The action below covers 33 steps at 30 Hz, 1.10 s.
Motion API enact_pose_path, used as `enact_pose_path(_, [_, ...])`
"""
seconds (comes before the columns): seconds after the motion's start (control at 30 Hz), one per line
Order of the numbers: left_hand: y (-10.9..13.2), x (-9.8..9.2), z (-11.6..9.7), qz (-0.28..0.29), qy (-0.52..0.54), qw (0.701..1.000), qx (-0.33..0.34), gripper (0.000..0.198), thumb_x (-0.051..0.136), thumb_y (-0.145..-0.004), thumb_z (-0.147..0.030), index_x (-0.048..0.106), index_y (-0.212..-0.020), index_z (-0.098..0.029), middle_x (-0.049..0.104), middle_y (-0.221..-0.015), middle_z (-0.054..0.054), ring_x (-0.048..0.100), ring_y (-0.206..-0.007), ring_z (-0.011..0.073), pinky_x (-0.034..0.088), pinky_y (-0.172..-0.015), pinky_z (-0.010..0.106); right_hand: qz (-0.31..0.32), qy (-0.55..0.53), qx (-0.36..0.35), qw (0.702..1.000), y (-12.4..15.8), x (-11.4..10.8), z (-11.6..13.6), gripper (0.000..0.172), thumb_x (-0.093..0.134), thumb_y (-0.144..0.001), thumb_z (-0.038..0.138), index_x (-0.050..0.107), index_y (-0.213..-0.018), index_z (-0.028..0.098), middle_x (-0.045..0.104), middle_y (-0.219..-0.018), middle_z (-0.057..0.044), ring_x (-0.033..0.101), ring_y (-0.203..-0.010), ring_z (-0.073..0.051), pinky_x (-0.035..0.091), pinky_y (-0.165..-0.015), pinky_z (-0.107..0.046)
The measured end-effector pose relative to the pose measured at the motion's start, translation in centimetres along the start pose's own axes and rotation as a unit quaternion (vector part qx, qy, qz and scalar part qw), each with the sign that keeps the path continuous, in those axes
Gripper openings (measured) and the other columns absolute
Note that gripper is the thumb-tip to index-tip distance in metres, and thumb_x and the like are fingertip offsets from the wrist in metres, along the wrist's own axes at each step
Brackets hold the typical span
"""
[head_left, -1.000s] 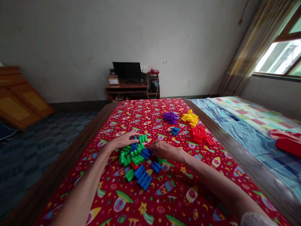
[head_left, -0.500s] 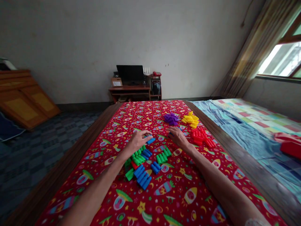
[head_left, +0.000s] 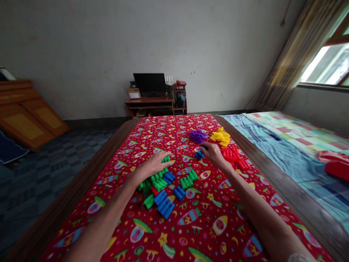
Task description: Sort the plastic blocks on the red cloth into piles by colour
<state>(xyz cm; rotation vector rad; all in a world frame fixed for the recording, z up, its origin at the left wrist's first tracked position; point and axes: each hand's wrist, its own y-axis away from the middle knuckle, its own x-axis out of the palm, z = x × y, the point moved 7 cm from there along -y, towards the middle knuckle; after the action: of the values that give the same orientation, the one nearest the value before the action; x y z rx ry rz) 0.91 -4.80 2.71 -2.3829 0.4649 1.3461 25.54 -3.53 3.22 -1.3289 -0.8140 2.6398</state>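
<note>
My left hand (head_left: 154, 164) hovers low over a mixed pile, its thumb and fingers apart, with green building blocks (head_left: 166, 159) just beyond and below it. Blue building blocks (head_left: 165, 205) and a bit of red (head_left: 154, 190) show at the pile's near side. My right hand (head_left: 213, 153) pinches a dark blue building block (head_left: 204, 146) at its fingertips. Below those fingertips lies a small blue cluster (head_left: 199, 155) on the cloth. Between the hands and nearer me are loose green blocks (head_left: 189, 180) and a blue block (head_left: 179, 193).
Purple blocks (head_left: 197, 135), yellow blocks (head_left: 220, 137) and red blocks (head_left: 235, 158) form separate heaps on the far right of the red patterned tablecloth (head_left: 201, 233). A bed (head_left: 261, 145) adjoins the table's right side. A desk with a monitor (head_left: 149, 84) stands against the wall.
My left hand has drawn back leftward over the green blocks, and the blue block by its fingers is gone from there. My right hand has shifted slightly right, uncovering the blue cluster.
</note>
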Motion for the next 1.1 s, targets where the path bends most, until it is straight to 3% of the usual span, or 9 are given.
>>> enact_pose_path(0.17, [1.5,0.6,1.0,0.121,-0.090,0.988,-0.016,0.042,0.068,-0.074,-0.039,0.066,-0.112,-0.022,0.067,-0.114,0.009,0.062,-0.106,0.0260,0.047,-0.090,0.031,0.013,0.073,-0.007,0.997,0.8,1.1,-3.3,0.023,0.052,-0.087,0.023,0.070,-0.099,0.016,0.073,-0.091,-0.009,0.065,-0.083,-0.020,0.047,-0.075,-0.029])
enact_pose_path(0.27, [2.3,1.6,-0.6,0.139,-0.136,0.981,0.004,0.046,0.074,-0.070,-0.044,0.066,-0.110,-0.024,0.065,-0.114,0.008,0.057,-0.112,0.0275,0.044,-0.092,0.031,0.001,0.039,-0.044,0.998,1.1,1.5,-2.9,0.024,0.050,-0.091,0.028,0.070,-0.098,0.017,0.073,-0.093,-0.008,0.065,-0.087,-0.020,0.047,-0.080,-0.030])
enact_pose_path(0.43, [2.4,2.5,-2.8,0.151,-0.180,0.970,0.059,0.025,0.074,-0.074,-0.042,0.070,-0.089,-0.023,0.062,-0.109,0.006,0.055,-0.110,0.0254,0.041,-0.094,0.031,-0.056,0.001,-0.048,0.997,0.6,0.1,-0.7,0.024,0.051,-0.090,0.025,0.071,-0.098,0.016,0.073,-0.095,-0.010,0.066,-0.090,-0.021,0.048,-0.083,-0.032])
enact_pose_path(0.53, [1.6,2.3,-2.9,0.130,-0.156,0.975,0.085,0.027,0.070,-0.077,-0.044,0.067,-0.085,-0.019,0.063,-0.104,0.008,0.056,-0.105,0.0257,0.043,-0.090,0.033,-0.033,-0.036,-0.083,0.995,0.9,0.4,2.4,0.023,0.052,-0.090,0.022,0.072,-0.099,0.016,0.074,-0.091,-0.010,0.067,-0.084,-0.020,0.049,-0.078,-0.029])
enact_pose_path(0.6, [0.8,1.9,-2.3,0.095,-0.114,0.987,0.059,0.031,0.068,-0.078,-0.045,0.065,-0.088,-0.017,0.065,-0.098,0.008,0.060,-0.096,0.0251,0.046,-0.084,0.033,0.020,-0.083,-0.112,0.990,1.7,1.6,4.9,0.026,0.052,-0.091,0.024,0.071,-0.106,0.016,0.074,-0.090,-0.009,0.068,-0.078,-0.018,0.049,-0.073,-0.027])
enact_pose_path(0.7, [-0.2,1.5,-1.3,0.026,0.010,1.000,0.000,0.037,0.063,-0.079,-0.051,0.064,-0.094,-0.017,0.069,-0.091,0.006,0.063,-0.083,0.0219,0.050,-0.075,0.032,0.109,-0.138,-0.155,0.972,3.3,3.9,8.2,0.035,0.054,-0.091,0.027,0.062,-0.124,0.019,0.074,-0.094,-0.008,0.066,-0.071,-0.015,0.047,-0.065,-0.023])
enact_pose_path(0.77, [-0.5,1.9,-1.1,0.014,0.119,0.993,-0.014,0.045,0.059,-0.079,-0.057,0.064,-0.098,-0.017,0.071,-0.090,0.006,0.065,-0.079,0.0208,0.052,-0.070,0.030,0.131,-0.149,-0.165,0.966,3.8,4.7,9.3,0.041,0.056,-0.089,0.025,0.058,-0.129,0.019,0.073,-0.095,-0.007,0.065,-0.068,-0.014,0.046,-0.062,-0.022])
enact_pose_path(0.9, [-0.6,2.0,-1.6,0.033,0.215,0.976,0.005,0.057,0.052,-0.080,-0.063,0.062,-0.112,-0.016,0.071,-0.102,0.009,0.068,-0.084,0.0218,0.055,-0.071,0.031,0.078,-0.118,-0.139,0.980,2.6,3.8,8.0,0.033,0.054,-0.087,0.018,0.065,-0.119,0.017,0.074,-0.094,-0.008,0.066,-0.074,-0.015,0.046,-0.066,-0.022])
enact_pose_path(1.1, [-0.1,-1.8,1.3,-0.037,-0.050,0.998,-0.021,0.044,0.057,-0.080,-0.045,0.064,-0.114,-0.018,0.066,-0.119,0.011,0.060,-0.111,0.0268,0.045,-0.098,0.037,0.039,0.046,-0.096,0.994,-0.1,1.7,2.8,0.025,0.050,-0.091,0.021,0.070,-0.105,0.020,0.073,-0.096,-0.010,0.064,-0.089,-0.020,0.045,-0.080,-0.029])
